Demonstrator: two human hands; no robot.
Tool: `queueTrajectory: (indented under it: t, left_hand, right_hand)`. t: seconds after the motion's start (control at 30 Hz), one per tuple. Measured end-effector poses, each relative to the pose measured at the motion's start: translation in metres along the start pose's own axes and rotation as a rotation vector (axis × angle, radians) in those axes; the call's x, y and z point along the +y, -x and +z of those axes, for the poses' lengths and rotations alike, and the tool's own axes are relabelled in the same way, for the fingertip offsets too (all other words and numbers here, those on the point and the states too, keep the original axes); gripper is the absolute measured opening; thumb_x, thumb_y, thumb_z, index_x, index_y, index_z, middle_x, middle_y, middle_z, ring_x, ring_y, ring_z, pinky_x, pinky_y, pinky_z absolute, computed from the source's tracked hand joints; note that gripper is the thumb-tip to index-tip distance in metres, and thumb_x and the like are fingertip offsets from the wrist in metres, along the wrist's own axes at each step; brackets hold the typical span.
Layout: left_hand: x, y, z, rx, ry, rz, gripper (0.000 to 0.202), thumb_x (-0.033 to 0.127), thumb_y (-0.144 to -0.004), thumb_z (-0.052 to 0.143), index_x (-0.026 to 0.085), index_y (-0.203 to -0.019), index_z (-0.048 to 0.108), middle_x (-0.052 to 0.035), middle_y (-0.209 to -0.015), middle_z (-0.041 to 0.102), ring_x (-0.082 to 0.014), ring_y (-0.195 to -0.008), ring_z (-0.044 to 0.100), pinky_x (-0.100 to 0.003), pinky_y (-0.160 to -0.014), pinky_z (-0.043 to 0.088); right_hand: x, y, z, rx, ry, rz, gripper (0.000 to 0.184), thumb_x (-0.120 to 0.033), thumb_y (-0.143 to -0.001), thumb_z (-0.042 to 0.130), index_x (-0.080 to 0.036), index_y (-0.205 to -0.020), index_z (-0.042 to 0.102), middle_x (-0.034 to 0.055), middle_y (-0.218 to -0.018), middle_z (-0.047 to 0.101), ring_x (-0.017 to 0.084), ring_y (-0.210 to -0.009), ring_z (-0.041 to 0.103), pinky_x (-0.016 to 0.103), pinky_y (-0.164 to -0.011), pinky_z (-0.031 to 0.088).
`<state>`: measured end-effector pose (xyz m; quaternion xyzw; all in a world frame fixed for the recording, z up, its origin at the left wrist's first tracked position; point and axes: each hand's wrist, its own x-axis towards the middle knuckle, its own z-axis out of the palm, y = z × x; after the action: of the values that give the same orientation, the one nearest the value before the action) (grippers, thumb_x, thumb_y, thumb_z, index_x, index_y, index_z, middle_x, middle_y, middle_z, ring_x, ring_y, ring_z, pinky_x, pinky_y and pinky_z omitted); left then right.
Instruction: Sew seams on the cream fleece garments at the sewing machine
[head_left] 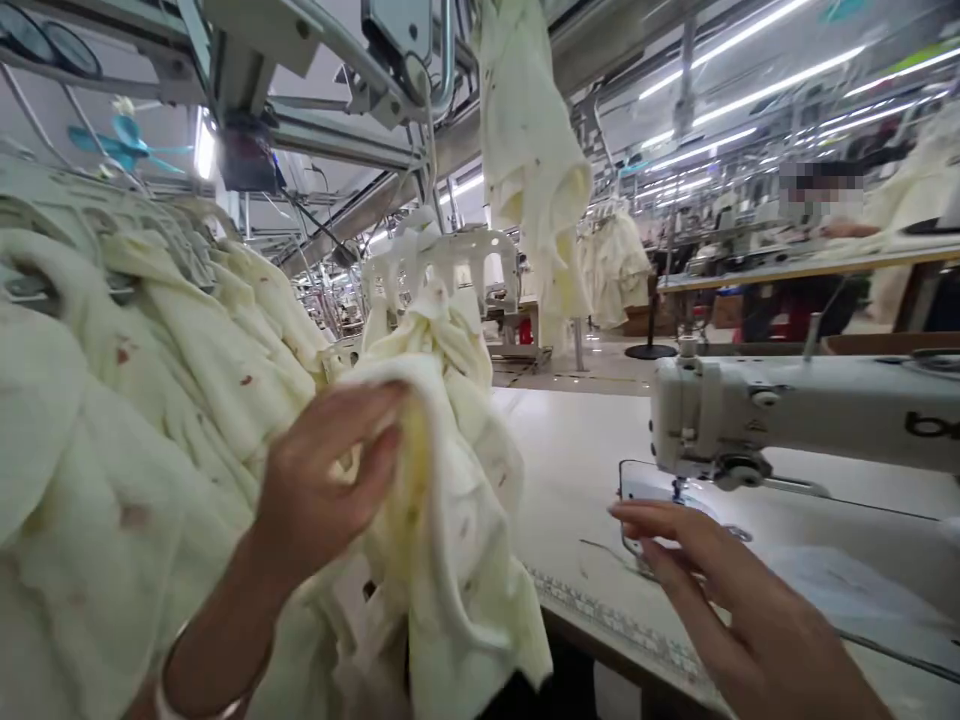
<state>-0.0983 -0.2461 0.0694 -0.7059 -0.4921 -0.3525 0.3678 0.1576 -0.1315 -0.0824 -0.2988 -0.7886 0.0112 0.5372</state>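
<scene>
My left hand [326, 480] grips the edge of a pale yellow garment [469, 520] with small dark marks on it; the fingertips are partly hidden by the fabric. The cloth hangs down in front of me over the table's near edge, below a translucent hanger [480, 262]. My right hand [727, 590] is above the sewing table [555, 450], fingers stretched out and thumb a little apart, with nothing seen in it. Its fingertips are close to the needle area of a white sewing machine [817, 410].
Many similar garments [157, 400] hang close together at my left. Overhead runs a metal rail [337, 135], and another garment [529, 150] hangs high ahead. A ruler strip [615, 625] lines the table's front edge. A person [840, 200] is at a far table.
</scene>
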Motion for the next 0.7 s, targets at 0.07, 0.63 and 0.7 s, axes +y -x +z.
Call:
queueTrajectory:
  t: [0.07, 0.63, 0.7]
  left_hand:
    - [0.014, -0.036, 0.018, -0.154, 0.053, 0.202, 0.040, 0.004, -0.079, 0.052, 0.028, -0.108, 0.065, 0.0027, -0.109, 0.068, -0.0148, -0.093, 0.061, -0.029, -0.085, 0.051]
    - [0.089, -0.119, 0.102, -0.349, -0.136, 0.242, 0.037, 0.003, -0.068, 0.042, 0.012, -0.094, 0.067, -0.0080, -0.079, 0.057, -0.0165, -0.065, 0.052, -0.030, -0.061, 0.043]
    - [0.091, -0.120, 0.105, -0.301, -0.107, 0.205, 0.038, 0.005, -0.069, 0.043, 0.015, -0.096, 0.068, -0.0083, -0.082, 0.059, -0.0172, -0.066, 0.053, -0.031, -0.062, 0.043]
  right_hand:
    - [-0.041, -0.014, -0.006, 0.058, -0.105, -0.071, 0.019, -0.029, -0.093, 0.041, -0.024, -0.102, 0.057, 0.0049, -0.097, 0.064, 0.016, -0.085, 0.065, 0.023, -0.067, 0.054]
    - [-0.050, 0.038, 0.025, 0.093, 0.201, 0.144, 0.016, -0.022, -0.094, 0.040, -0.016, -0.100, 0.053, 0.0045, -0.074, 0.058, 0.019, -0.066, 0.056, 0.032, -0.062, 0.045]
    - [-0.044, 0.056, 0.041, 0.079, 0.128, 0.238, 0.015, -0.024, -0.093, 0.042, -0.017, -0.101, 0.052, 0.0042, -0.078, 0.059, 0.019, -0.070, 0.058, 0.032, -0.063, 0.047]
